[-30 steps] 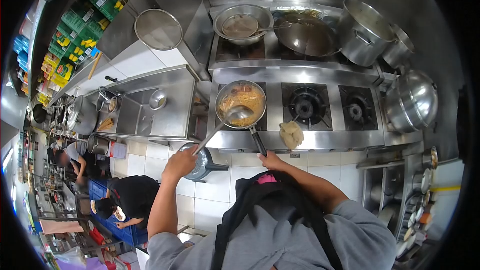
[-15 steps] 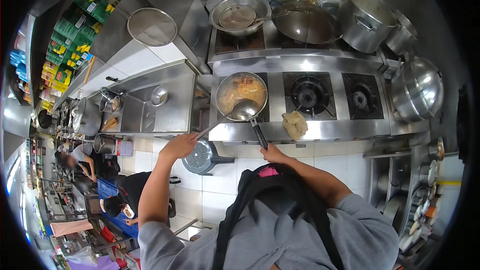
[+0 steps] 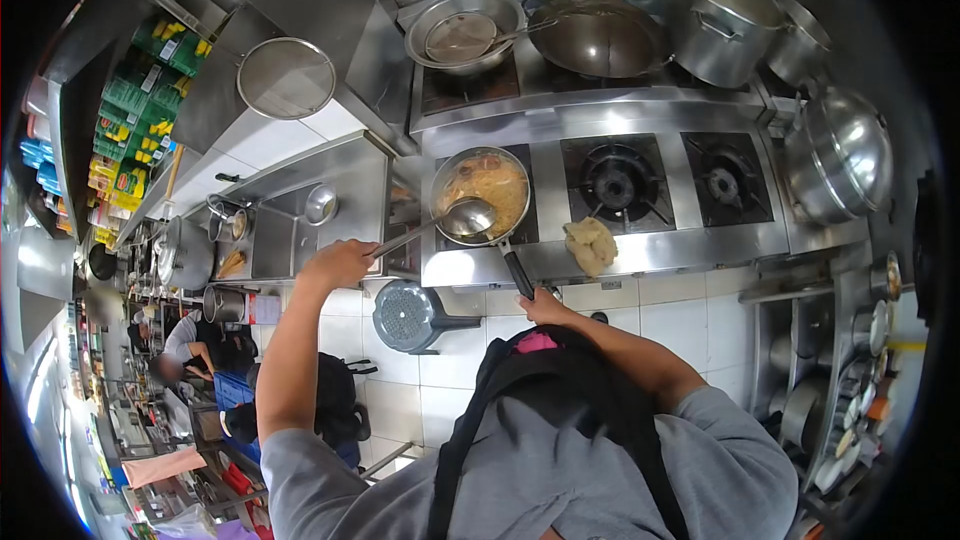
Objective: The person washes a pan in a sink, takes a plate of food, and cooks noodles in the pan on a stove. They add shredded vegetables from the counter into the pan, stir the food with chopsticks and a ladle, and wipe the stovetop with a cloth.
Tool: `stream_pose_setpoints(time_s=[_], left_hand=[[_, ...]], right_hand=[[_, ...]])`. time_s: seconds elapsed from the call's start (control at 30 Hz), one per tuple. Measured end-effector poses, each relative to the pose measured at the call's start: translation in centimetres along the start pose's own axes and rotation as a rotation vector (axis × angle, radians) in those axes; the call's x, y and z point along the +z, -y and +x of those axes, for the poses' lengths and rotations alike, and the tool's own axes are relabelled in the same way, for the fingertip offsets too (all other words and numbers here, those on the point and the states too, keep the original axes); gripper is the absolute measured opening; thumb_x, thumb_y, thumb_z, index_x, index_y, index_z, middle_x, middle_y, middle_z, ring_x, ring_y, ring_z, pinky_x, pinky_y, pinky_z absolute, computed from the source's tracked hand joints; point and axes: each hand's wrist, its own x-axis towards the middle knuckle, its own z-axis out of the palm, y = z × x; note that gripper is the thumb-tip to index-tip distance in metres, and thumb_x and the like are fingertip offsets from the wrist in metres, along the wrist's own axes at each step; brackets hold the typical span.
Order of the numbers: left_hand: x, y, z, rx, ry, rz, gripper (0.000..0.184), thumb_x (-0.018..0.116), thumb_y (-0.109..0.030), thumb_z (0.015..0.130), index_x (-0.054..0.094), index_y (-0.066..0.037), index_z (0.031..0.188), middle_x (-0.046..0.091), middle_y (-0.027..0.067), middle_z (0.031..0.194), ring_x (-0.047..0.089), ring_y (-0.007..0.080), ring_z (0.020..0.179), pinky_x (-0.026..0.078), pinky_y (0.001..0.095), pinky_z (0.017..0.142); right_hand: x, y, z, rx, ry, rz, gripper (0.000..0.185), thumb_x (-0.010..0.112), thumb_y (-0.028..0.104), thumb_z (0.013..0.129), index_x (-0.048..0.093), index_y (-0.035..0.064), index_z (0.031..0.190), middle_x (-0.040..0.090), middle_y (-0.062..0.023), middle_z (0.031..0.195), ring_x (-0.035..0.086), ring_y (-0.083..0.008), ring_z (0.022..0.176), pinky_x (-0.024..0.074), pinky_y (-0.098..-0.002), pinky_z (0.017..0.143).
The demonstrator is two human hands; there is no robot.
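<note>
My left hand (image 3: 340, 265) is closed on the long handle of a metal ladle (image 3: 468, 217). The ladle's bowl rests in the lower part of a round frying pan (image 3: 526, 190), which sits over the left front burner. Orange-yellow food (image 3: 485, 180) with some darker reddish pieces lies in the pan. At the stove's front edge my right hand (image 3: 543, 306) is wrapped round the end of the pan's black handle. A crumpled beige cloth (image 3: 590, 246) lies on the front ledge, right of the handle.
Behind the pan stand a steel basin (image 3: 420, 48) with a strainer, a dark wok (image 3: 600, 40) and a tall pot (image 3: 722, 25). A sink (image 3: 285, 230) is at the left. A grey stool (image 3: 405, 315) is below the stove. Another person (image 3: 335, 400) stands lower left.
My left hand and the ladle have shifted left, with the ladle bowl still in the pan. My right hand stays on the pan handle. The view has turned slightly.
</note>
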Motion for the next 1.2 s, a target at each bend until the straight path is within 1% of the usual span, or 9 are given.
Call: stream_pose_setpoints(time_s=[0.13, 0.3, 0.43, 0.5, 0.53, 0.97, 1.07, 1.13, 1.2], left_hand=[[-3.3, -3.4, -2.5, -0.136, 0.206, -0.077, 0.039, 0.050, -0.029, 0.094, 0.061, -0.020, 0.130, 0.064, 0.0188, 0.119, 0.060, 0.0368, 0.110, 0.047, 0.0437, 0.096], [-0.6, -0.9, 0.8, -0.016, -0.081, 0.233, 0.040, 0.053, -0.029, 0.091, 0.060, -0.027, 0.131, 0.065, 0.0130, 0.120, 0.061, 0.0323, 0.111, 0.048, 0.0420, 0.096], [-5.0, -2.1, -1.8, 0.005, -0.012, 0.206, 0.041, 0.054, -0.028, 0.091, 0.059, -0.033, 0.131, 0.065, 0.0110, 0.121, 0.062, 0.0312, 0.111, 0.048, 0.0430, 0.096], [-5.1, -1.9, -1.8, -0.109, 0.030, 0.228, 0.043, 0.052, -0.026, 0.089, 0.060, -0.032, 0.131, 0.065, 0.0096, 0.122, 0.058, 0.0302, 0.117, 0.046, 0.0429, 0.100], [-4.9, -1.8, -1.6, -0.114, 0.029, 0.224, 0.043, 0.052, -0.026, 0.089, 0.060, -0.032, 0.131, 0.065, 0.0096, 0.122, 0.058, 0.0302, 0.117, 0.046, 0.0429, 0.100], [-4.6, -2.1, 1.3, -0.152, 0.015, 0.246, 0.044, 0.057, -0.027, 0.086, 0.061, -0.032, 0.130, 0.061, 0.0100, 0.129, 0.058, 0.0307, 0.118, 0.045, 0.0420, 0.102], [-6.1, -2.0, 1.7, -0.100, 0.011, 0.226, 0.045, 0.055, -0.023, 0.084, 0.064, -0.030, 0.127, 0.061, 0.0118, 0.129, 0.057, 0.0296, 0.121, 0.045, 0.0425, 0.103], [-6.8, -1.8, 1.5, -0.011, 0.037, 0.205, 0.044, 0.055, -0.022, 0.084, 0.064, -0.029, 0.126, 0.061, 0.0124, 0.128, 0.057, 0.0298, 0.121, 0.046, 0.0429, 0.101], [-6.6, -1.6, 1.0, -0.003, 0.056, 0.298, 0.043, 0.056, -0.026, 0.088, 0.061, -0.033, 0.130, 0.061, 0.0063, 0.130, 0.058, 0.0287, 0.120, 0.047, 0.0414, 0.099]], right_hand=[[0.4, -0.8, 0.6, -0.017, -0.013, -0.088, 0.049, 0.056, 0.040, 0.091, 0.059, -0.0090, 0.088, 0.064, -0.0266, 0.074, 0.066, -0.0412, 0.075, 0.0482, -0.0496, 0.068], [0.1, 0.5, -0.4, 0.043, -0.025, -0.026, 0.047, 0.058, 0.040, 0.091, 0.060, -0.0072, 0.085, 0.064, -0.0245, 0.073, 0.066, -0.0375, 0.071, 0.0483, -0.0481, 0.065], [0.1, -0.7, 0.4, 0.014, 0.003, -0.046, 0.047, 0.059, 0.039, 0.091, 0.059, -0.0074, 0.087, 0.063, -0.0231, 0.071, 0.066, -0.0348, 0.069, 0.0479, -0.0472, 0.063], [0.4, -1.5, 0.9, -0.048, -0.019, -0.064, 0.044, 0.058, 0.040, 0.094, 0.050, -0.0031, 0.095, 0.055, -0.0064, 0.057, 0.055, -0.0178, 0.048, 0.0435, -0.0377, 0.048], [0.2, -1.7, 1.1, -0.040, 0.027, -0.073, 0.043, 0.058, 0.040, 0.095, 0.048, -0.0022, 0.098, 0.055, -0.0067, 0.058, 0.055, -0.0169, 0.049, 0.0432, -0.0360, 0.047], [0.1, -1.2, 0.6, -0.025, 0.020, -0.057, 0.038, 0.058, 0.040, 0.094, 0.050, 0.0038, 0.088, 0.052, -0.0046, 0.055, 0.053, -0.0163, 0.047, 0.0418, -0.0369, 0.046], [-0.7, 0.9, -1.1, 0.015, 0.003, -0.010, 0.043, 0.058, 0.038, 0.092, 0.057, -0.0035, 0.080, 0.060, -0.0170, 0.062, 0.061, -0.0278, 0.057, 0.0457, -0.0444, 0.055], [-0.2, -0.2, -0.3, -0.017, -0.009, -0.027, 0.038, 0.059, 0.040, 0.093, 0.050, 0.0044, 0.082, 0.052, -0.0045, 0.054, 0.052, -0.0166, 0.046, 0.0412, -0.0369, 0.046], [0.4, -1.4, 0.7, -0.050, -0.018, -0.042, 0.038, 0.058, 0.040, 0.093, 0.050, 0.0043, 0.082, 0.052, -0.0046, 0.054, 0.052, -0.0168, 0.046, 0.0409, -0.0375, 0.047]])
